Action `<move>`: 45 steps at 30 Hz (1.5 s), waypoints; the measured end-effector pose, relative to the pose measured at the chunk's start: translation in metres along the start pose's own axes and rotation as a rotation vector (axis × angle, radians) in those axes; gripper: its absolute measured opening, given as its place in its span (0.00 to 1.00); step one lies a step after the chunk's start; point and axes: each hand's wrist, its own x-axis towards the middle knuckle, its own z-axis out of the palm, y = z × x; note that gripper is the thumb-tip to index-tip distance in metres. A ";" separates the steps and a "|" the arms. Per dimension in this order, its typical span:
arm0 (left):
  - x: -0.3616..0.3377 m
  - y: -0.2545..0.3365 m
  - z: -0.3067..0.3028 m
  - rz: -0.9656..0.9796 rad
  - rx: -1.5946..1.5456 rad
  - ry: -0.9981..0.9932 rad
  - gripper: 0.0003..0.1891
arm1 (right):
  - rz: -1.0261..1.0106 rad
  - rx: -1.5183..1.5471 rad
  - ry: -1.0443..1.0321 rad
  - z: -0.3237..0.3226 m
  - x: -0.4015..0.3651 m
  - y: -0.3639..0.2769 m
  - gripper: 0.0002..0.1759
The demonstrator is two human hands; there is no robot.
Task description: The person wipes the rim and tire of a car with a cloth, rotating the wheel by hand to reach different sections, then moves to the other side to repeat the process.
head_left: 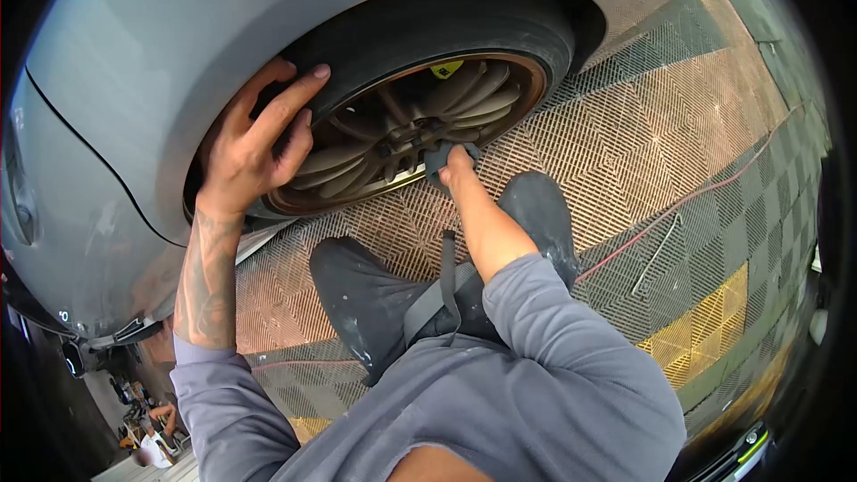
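In front of me is a car wheel (415, 120) with bronze spokes, a black tire (446, 22) and a yellow brake caliper (446, 70) behind the spokes. My left hand (254, 138) rests at the tire's left side, with its fingers apart and nothing in them. Lower on the rim, my right hand (457, 167) grips a dark grey cloth (436, 161), pressed against the spokes near the wheel's bottom edge. Part of the cloth is hidden by the hand.
The grey car body (161, 62) arches over the wheel. Patterned floor tiles (643, 143) spread below, crossed by a thin red hose (669, 219). A thin rod (656, 254) lies near it. Another person (159, 448) is far off at lower left.
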 end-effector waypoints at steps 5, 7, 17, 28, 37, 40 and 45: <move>-0.002 -0.001 0.002 0.011 -0.009 0.013 0.24 | 0.076 -0.267 0.418 0.016 -0.008 -0.008 0.20; 0.000 -0.003 0.002 0.017 -0.018 0.033 0.24 | 0.035 -0.139 0.091 0.019 -0.027 -0.001 0.17; -0.001 -0.005 0.006 0.013 -0.029 0.013 0.23 | 0.108 -0.061 -0.190 0.012 -0.038 0.002 0.14; -0.002 -0.006 0.008 0.029 -0.037 0.052 0.25 | 0.187 -0.308 -0.130 -0.016 -0.061 0.029 0.18; -0.004 -0.010 0.010 0.043 0.045 0.030 0.27 | 0.267 -0.302 0.257 -0.008 0.024 0.077 0.21; -0.002 -0.009 0.011 0.029 -0.049 0.051 0.27 | 0.299 -0.316 0.342 0.014 -0.031 0.057 0.20; -0.003 -0.007 0.009 0.016 -0.047 0.055 0.26 | 0.074 -0.178 -0.038 0.017 -0.067 0.061 0.16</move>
